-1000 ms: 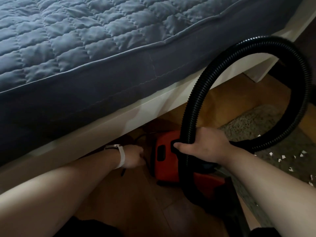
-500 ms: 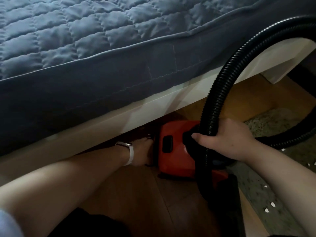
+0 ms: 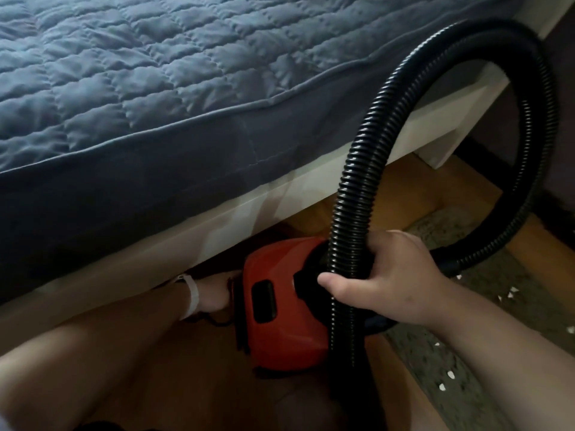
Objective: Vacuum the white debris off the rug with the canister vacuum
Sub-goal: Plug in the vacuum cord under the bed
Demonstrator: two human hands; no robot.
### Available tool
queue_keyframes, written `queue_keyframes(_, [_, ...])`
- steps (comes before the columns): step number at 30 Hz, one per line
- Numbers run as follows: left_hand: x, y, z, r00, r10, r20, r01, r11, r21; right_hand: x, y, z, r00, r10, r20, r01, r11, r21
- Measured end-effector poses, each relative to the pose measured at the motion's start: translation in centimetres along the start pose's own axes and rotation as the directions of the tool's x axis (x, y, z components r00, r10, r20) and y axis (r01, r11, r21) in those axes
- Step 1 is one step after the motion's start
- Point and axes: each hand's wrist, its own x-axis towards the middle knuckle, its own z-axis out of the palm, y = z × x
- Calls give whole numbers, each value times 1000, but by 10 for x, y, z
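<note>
Gripping hose (image 3: 351, 194): right hand (image 3: 392, 281) | left hand (image 3: 213, 295) fingers hidden | vacuum (image 3: 280, 309) beside bed frame (image 3: 217, 225)

This is a bedroom in a home. A bed (image 3: 217, 157) fills the upper part of the view, dressed in a quilted blue-grey cover (image 3: 155, 73) with a piped edge and resting on a low white frame (image 3: 249, 209), whose leg (image 3: 441, 147) stands on the floor at the right. The floor (image 3: 413, 194) is warm brown wooden boards that run on under the bed. A pale, nubbly rug (image 3: 460, 393) lies on the boards beside the bed (small white scraps (image 3: 449, 374) dot it). A small red canister vacuum (image 3: 280, 321) with a black ribbed hose (image 3: 370, 141), a household machine, sits at the bed's edge.
</note>
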Motion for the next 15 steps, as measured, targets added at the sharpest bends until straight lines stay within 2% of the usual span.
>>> queue_keyframes(4, [-1, 3, 3, 998, -24, 50, 31, 990, -138, -5, 5, -4, 998, 20, -59, -16, 998, 65])
queue_keyframes(7, [-5, 8, -5, 995, -23, -98, 6, 984, -176, -5, 11, -5, 995, 44, -91, -36, 996, 85])
queue_keyframes(10, [-13, 18, -17, 961, -37, -274, -74, 921, -383, -6, 14, -6, 993, 56, -108, -47, 995, 84])
queue_keyframes(11, [-18, 24, -23, 950, -18, -313, -116, 907, -404, -5, 14, -7, 992, 61, -111, -53, 995, 82])
queue_keyframes(13, [-30, 36, -34, 935, 46, -352, -189, 904, -383, -4, 16, -8, 989, 81, -122, -72, 995, 72])
queue_keyframes(15, [-43, 49, -45, 941, 106, -322, -232, 893, -385, -1, 16, -7, 985, 101, -138, -93, 994, 63])
